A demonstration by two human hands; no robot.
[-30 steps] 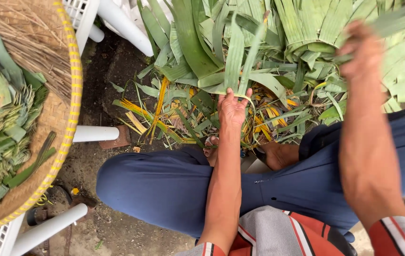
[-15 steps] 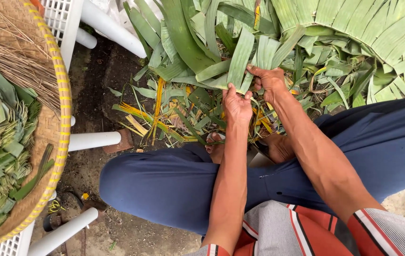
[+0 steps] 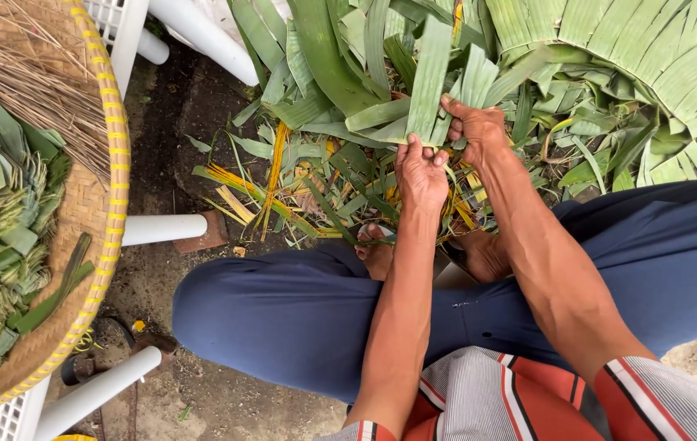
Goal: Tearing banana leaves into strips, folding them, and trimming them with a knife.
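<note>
Green leaf strip (image 3: 430, 77), upper centre of the frame, is pinched at its lower end by both hands: left hand (image 3: 420, 173) fingers closed on it, right hand (image 3: 477, 129) gripping its edge. Around it a leaf pile (image 3: 610, 73) covers the dirt ground (image 3: 165, 122). A woven tray (image 3: 79, 212) of folded leaves fills the left edge on a white plastic chair (image 3: 165, 229), leaving bare ground between.

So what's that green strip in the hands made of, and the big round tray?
The green strip, pinched by the left hand and right hand, looks like a fresh palm-type leaf: matte green, with fine ribs running along it. The round tray seems to be woven from dry tan plant strips, going by its basket pattern, with a yellow-wrapped rim.
</note>
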